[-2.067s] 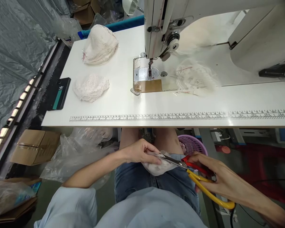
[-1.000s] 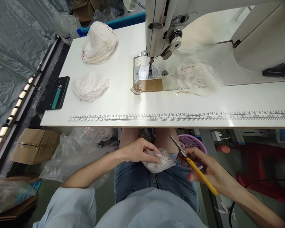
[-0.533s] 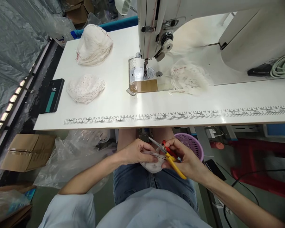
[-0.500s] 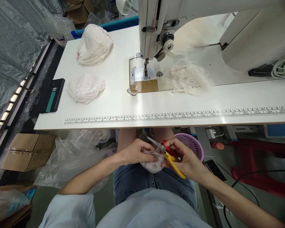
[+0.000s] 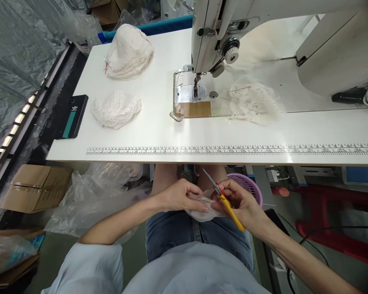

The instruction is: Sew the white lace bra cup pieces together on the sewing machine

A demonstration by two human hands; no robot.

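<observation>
Above my lap, my left hand [image 5: 187, 197] pinches a small white lace piece [image 5: 200, 214] between thumb and fingers. My right hand [image 5: 237, 202] is closed around scissors [image 5: 228, 208] with red and yellow handles, and its fingertips also touch the lace's right side. The scissors' blades look closed and point up and to the left, above the fabric. On the table a white lace piece [image 5: 116, 109] lies at the left, below a stack of white fabric cups [image 5: 129, 53]. More lace [image 5: 253, 102] rests right of the sewing machine's needle.
The sewing machine [image 5: 214, 41] stands on a white table [image 5: 156, 134] with a printed ruler [image 5: 233, 150] along its front edge. A dark phone [image 5: 72, 117] lies at the left edge. Below are a purple basket [image 5: 254, 190], a cardboard box [image 5: 37, 188] and a red stool [image 5: 322, 220].
The scissors' blades have closed and swung more upright, away from the lace. My hands stay close together on the fabric. The view has shifted slightly.
</observation>
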